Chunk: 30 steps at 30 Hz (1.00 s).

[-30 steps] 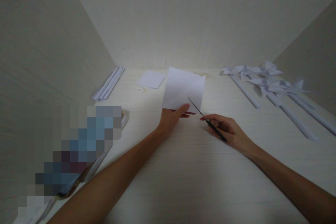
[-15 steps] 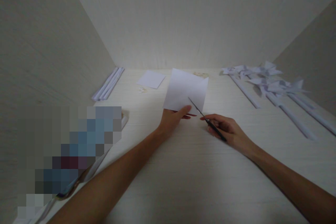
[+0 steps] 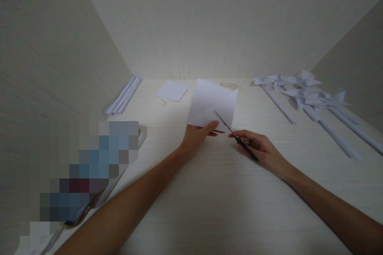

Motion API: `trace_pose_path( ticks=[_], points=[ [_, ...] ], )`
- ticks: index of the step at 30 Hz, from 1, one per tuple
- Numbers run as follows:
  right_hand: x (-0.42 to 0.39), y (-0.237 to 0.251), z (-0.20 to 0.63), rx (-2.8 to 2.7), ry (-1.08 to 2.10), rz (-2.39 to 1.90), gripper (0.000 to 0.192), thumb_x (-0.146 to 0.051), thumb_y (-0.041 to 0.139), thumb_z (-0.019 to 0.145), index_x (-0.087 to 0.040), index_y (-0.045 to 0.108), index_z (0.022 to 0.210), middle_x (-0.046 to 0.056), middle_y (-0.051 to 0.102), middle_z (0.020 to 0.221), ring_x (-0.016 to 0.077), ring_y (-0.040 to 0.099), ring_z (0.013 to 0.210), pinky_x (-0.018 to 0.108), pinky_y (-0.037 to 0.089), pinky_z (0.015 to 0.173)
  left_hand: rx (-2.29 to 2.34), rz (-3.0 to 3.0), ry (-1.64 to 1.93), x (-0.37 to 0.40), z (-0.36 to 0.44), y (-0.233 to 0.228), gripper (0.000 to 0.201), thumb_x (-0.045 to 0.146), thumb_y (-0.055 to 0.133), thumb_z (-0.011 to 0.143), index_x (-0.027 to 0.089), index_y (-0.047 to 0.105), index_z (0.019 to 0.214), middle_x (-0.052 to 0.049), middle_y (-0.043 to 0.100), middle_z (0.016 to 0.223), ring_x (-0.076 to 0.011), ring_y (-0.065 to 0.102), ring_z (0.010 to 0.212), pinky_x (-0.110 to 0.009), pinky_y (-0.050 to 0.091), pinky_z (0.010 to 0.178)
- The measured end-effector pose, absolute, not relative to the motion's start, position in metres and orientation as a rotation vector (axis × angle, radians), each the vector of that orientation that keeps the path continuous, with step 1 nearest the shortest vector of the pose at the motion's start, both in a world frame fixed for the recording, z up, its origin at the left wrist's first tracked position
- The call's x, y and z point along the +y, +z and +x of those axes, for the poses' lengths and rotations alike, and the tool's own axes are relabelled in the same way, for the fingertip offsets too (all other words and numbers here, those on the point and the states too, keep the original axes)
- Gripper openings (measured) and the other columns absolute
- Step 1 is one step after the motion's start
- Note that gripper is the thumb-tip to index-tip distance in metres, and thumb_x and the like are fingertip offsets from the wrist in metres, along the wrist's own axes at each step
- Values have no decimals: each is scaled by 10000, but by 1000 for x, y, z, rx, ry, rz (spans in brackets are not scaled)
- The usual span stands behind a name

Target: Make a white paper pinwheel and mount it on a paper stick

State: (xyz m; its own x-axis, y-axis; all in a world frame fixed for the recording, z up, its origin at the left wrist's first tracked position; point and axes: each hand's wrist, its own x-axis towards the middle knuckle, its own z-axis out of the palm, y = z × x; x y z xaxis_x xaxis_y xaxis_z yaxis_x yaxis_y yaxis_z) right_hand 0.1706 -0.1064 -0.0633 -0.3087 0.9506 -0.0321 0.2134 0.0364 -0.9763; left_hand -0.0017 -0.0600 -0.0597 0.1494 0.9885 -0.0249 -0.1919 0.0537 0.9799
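A square white sheet of paper (image 3: 212,101) is held up off the table by my left hand (image 3: 199,133), thumb on its near face and fingers behind it. My right hand (image 3: 257,147) grips a pair of scissors (image 3: 236,137) by the dark handles. The thin blades point up and left across the lower right part of the paper, with the tip near its middle. From here I cannot tell how far the blades are parted. Behind and left of the held sheet, another white paper square (image 3: 172,90) lies flat on the table.
Several white rolled paper sticks (image 3: 124,95) lie at the back left. On the right lie several paper pinwheels (image 3: 305,95) on white sticks. Small scraps (image 3: 162,102) sit near the flat square. A blurred-out patch (image 3: 98,167) covers something at the left, beside my forearm. Walls enclose the back and sides.
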Motion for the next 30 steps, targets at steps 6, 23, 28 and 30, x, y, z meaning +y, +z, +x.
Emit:
trace_pose_path(
  ticks=[6,23,28,30],
  points=[
    [-107,-64,171,-1600,1326,-1210,307,-369,534,743,-172,539,978,-53,302,568,68,287,477,207,233,414,977,1094,1147,-60,-1,-59,231,264,635,616,122,604,796,-68,668,765,-158,636,589,-241,512,523],
    [-107,-64,171,-1620,1281,-1241,309,-374,542,731,-174,557,965,-53,302,564,69,290,472,202,264,413,955,1067,1146,-61,-1,-57,219,242,634,623,120,591,800,-65,670,781,-147,635,575,-217,499,504],
    [-107,-63,170,-1611,1287,-1201,319,-380,543,727,-174,565,969,-59,290,541,69,292,459,203,257,403,950,1070,1134,-61,-1,-57,238,258,631,628,121,592,818,-72,667,797,-143,633,572,-219,497,509],
    [-106,-63,170,-1606,1277,-1208,325,-383,547,723,-174,569,969,-58,298,539,69,297,459,202,260,401,959,1066,1135,-61,-1,-58,248,265,638,619,121,595,815,-70,664,792,-141,629,570,-225,499,516]
  ],
)
